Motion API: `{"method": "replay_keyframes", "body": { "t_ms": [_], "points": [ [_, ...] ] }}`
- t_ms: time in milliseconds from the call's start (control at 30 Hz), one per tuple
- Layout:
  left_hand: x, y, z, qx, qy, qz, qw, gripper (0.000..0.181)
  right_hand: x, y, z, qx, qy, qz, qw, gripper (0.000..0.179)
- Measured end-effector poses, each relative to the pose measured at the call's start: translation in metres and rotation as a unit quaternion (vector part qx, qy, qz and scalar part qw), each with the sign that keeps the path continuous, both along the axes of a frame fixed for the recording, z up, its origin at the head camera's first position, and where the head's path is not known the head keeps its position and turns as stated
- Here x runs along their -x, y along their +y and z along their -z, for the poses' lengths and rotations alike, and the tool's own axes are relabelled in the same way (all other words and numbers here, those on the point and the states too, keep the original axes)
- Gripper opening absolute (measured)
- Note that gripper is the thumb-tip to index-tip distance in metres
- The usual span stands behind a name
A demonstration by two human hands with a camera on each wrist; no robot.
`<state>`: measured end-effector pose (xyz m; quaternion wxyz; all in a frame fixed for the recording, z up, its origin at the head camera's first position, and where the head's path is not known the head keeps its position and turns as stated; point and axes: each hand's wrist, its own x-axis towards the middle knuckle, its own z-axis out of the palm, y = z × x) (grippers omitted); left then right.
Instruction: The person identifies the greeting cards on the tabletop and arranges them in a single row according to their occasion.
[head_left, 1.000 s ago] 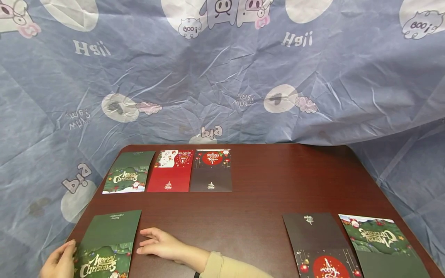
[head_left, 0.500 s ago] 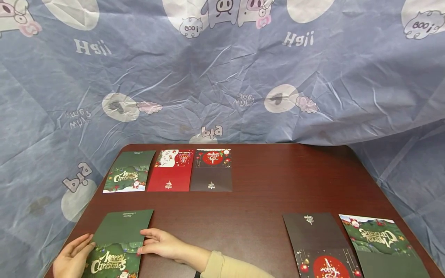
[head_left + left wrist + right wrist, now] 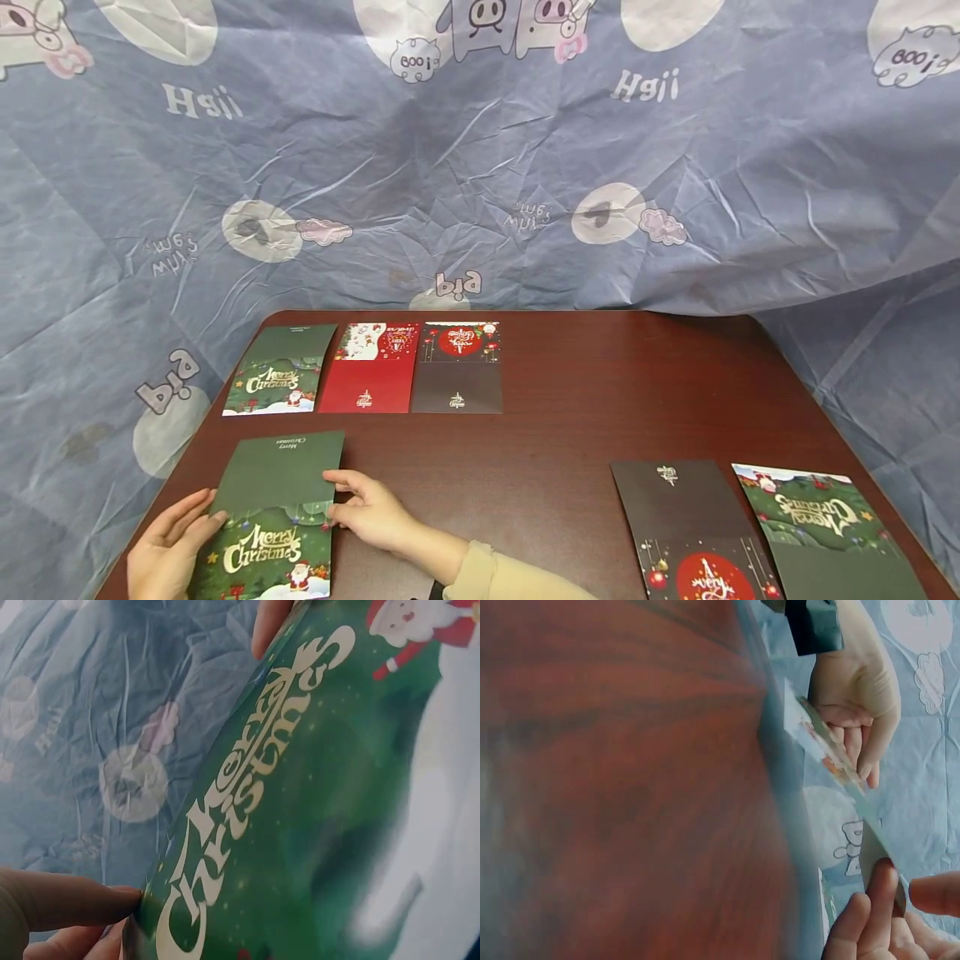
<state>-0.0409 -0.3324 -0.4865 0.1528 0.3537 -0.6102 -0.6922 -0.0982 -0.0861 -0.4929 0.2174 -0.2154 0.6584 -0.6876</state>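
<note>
Head view: the held card (image 3: 281, 483), green, hung over the near left part of the bench (image 3: 555, 450), between the two hands, unfolded, its plain half farther off and its printed half nearer. Left hand (image 3: 168, 542) pinched its left edge, thumb on the face; right hand (image 3: 378, 512) had the opposite edge, fingers part bent. Beyond it, three cards lay side by side: far green card (image 3: 273, 383), red card (image 3: 367, 383), far grey card (image 3: 456, 387). At near right, well apart from both hands: near grey card (image 3: 667, 508) and right green card (image 3: 847, 533).

Progress, as judged: the far three looked settled in a row; the held card was mid-handling, not yet set down. The near right pair had no hand on it; whether it was finished or waiting could not be told.

Left wrist view: printed face filled much of the frame, tilted against the cloth (image 3: 75, 735). Left thumb and fingers closed on its edge with little gap; a fingertip showed at the top.

Right wrist view: card nearly edge-on, apparently clear of the bench. Right fingers lay against it below, a narrow grip; left hand stood at its far end, contact there partly hidden.
</note>
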Motion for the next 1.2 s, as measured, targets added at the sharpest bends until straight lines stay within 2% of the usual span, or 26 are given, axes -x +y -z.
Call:
{"method": "replay_keyframes", "body": {
  "t_ms": [167, 300, 467, 633, 767, 900, 1000, 1100, 1200],
  "points": [
    [0.006, 0.009, -0.004, 0.006, 0.019, 0.012, 0.9997, 0.053, 0.007, 0.003, -0.001, 0.022, 0.018, 0.048, 0.9984, 0.045],
    [0.010, 0.016, -0.009, 0.025, 0.021, 0.035, 0.9989, 0.051, 0.012, 0.007, -0.001, 0.039, 0.014, 0.080, 0.9959, 0.048],
    [0.016, 0.026, -0.014, 0.038, 0.029, 0.038, 0.9982, 0.051, 0.020, 0.014, 0.001, 0.041, -0.004, 0.108, 0.9933, 0.043],
    [0.024, 0.038, -0.016, 0.045, 0.076, 0.028, 0.9957, 0.047, 0.030, 0.022, 0.002, 0.040, -0.015, 0.126, 0.9911, 0.023],
    [0.030, 0.047, -0.016, 0.045, 0.105, 0.033, 0.9929, 0.044, 0.037, 0.028, 0.003, 0.035, -0.019, 0.152, 0.9876, 0.018],
    [0.034, 0.056, -0.016, 0.053, 0.105, 0.042, 0.9922, 0.044, 0.041, 0.035, -0.001, 0.028, -0.020, 0.170, 0.9848, 0.019],
    [0.037, 0.063, -0.017, 0.063, 0.104, 0.054, 0.9911, 0.045, 0.041, 0.042, -0.011, 0.024, -0.018, 0.183, 0.9826, 0.019],
    [0.041, 0.068, -0.012, 0.080, 0.109, 0.069, 0.9884, 0.044, 0.040, 0.050, -0.025, 0.023, -0.020, 0.195, 0.9803, 0.020],
    [0.048, 0.065, 0.005, 0.099, 0.133, 0.091, 0.9819, 0.043, 0.040, 0.057, -0.035, 0.017, -0.021, 0.203, 0.9788, 0.020]
  ]
}}
